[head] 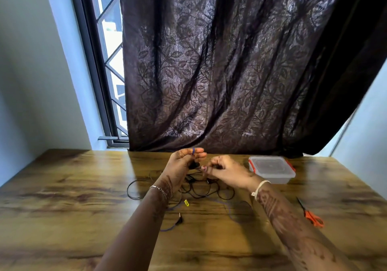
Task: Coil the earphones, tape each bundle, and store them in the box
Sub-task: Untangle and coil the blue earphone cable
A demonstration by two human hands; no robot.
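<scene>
Both left grip (183, 162), right grip (227, 169) pinch earphones (194, 164).

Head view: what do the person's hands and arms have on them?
No sleeves show. The left hand has a blue band round a finger and a thin silver bracelet at the wrist; the right hand has a whitish cord at its wrist. Henna-like patterns run along both forearms.

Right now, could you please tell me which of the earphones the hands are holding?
The black earphones, gripped by the left hand and pinched by the right hand above the table. The purple earphones lie on the table, nearer the person.
</scene>
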